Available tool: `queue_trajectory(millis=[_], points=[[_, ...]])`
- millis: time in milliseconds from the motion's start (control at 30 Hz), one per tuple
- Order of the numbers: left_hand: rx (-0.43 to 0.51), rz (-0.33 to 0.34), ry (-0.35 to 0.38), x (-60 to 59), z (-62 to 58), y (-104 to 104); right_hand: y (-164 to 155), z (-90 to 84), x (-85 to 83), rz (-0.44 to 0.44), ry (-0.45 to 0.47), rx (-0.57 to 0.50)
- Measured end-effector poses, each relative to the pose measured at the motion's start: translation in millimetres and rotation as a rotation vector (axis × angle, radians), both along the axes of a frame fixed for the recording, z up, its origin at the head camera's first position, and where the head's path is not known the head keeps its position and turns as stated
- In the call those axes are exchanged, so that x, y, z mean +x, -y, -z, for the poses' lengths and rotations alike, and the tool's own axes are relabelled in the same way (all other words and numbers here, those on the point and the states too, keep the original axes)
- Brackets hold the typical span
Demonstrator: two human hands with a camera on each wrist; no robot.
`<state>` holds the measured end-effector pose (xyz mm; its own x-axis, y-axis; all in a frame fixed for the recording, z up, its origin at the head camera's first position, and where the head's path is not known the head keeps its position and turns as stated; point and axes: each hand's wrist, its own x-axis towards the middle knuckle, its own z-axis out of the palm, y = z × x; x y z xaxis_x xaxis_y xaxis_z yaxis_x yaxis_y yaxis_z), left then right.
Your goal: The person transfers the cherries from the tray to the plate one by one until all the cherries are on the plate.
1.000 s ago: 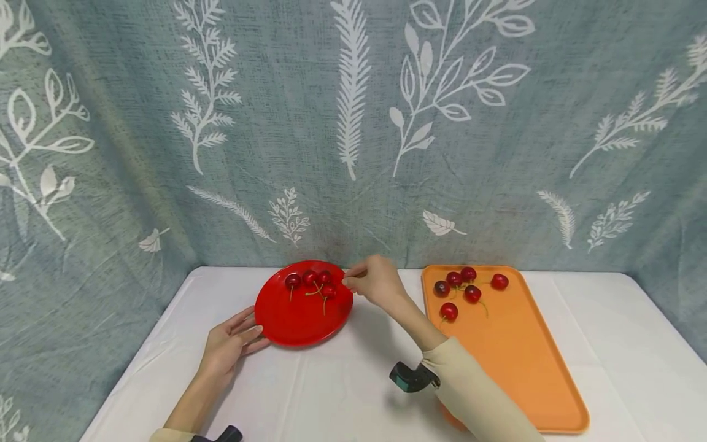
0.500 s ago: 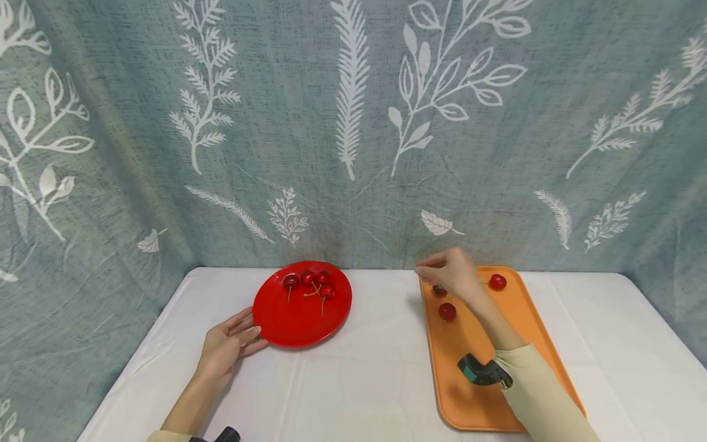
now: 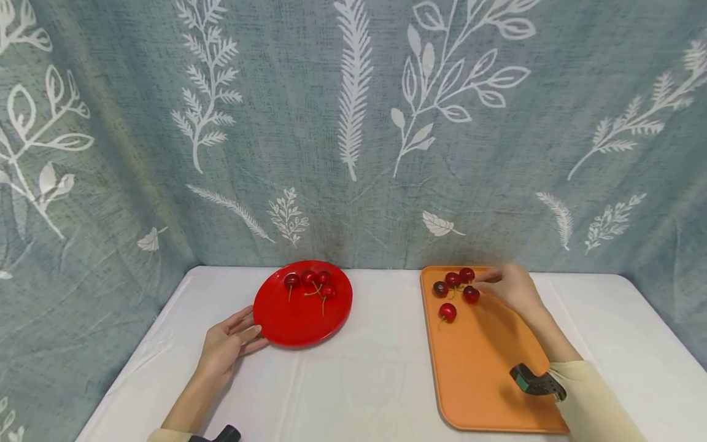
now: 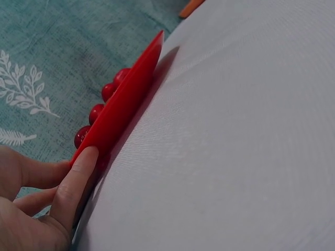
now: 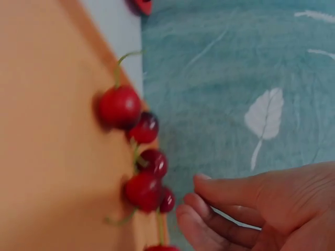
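Cherries on tray (image 3: 454,288): small, round, glossy; mostly bright to deep red, one near-black at the left of the cluster, thin green-yellow stems on several. Five visible in the head view, bunched at the upper left of the orange tray (image 3: 486,368), right of frame centre; one sits lower, apart from the other four. The right wrist view shows a sixth at its bottom edge, cut off.

Cherries on plate (image 3: 312,283): four, dark red with stems, at the far part of the red plate (image 3: 301,322), left of centre.

Right hand (image 3: 510,287): over the tray's top edge, just right of the cluster, fingertips (image 5: 191,206) near the cherries, not touching. Fingers loosely curved, holding nothing visible; thumb and forefinger apart in the wrist view.

Left hand (image 3: 227,345): lower left, flat on the white tablecloth (image 3: 359,380), fingers straight, fingertips pressed to the plate's near-left rim. Left wrist view: thumb (image 4: 78,180) against the rim edge, no grip.

One plate, one tray. Teal leaf-print curtain (image 3: 353,123) fills the upper frame.
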<state>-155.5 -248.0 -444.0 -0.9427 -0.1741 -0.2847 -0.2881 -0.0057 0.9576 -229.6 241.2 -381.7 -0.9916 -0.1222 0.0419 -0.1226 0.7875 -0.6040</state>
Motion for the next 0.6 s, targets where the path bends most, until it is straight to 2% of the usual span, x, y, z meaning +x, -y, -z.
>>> queue_trajectory(millis=[167,333,600], points=[[-0.009,0.009,-0.016,-0.2,-1.9,1.0,-13.9,9.3,-0.6,0.000,0.094,0.029],[-0.003,0.003,-0.010,-0.2,-1.2,1.0,-22.8,20.4,-5.7,-0.019,0.207,-0.013],[0.015,0.003,-0.013,0.4,0.5,0.5,-27.7,32.0,-13.9,-0.088,0.223,-0.088]])
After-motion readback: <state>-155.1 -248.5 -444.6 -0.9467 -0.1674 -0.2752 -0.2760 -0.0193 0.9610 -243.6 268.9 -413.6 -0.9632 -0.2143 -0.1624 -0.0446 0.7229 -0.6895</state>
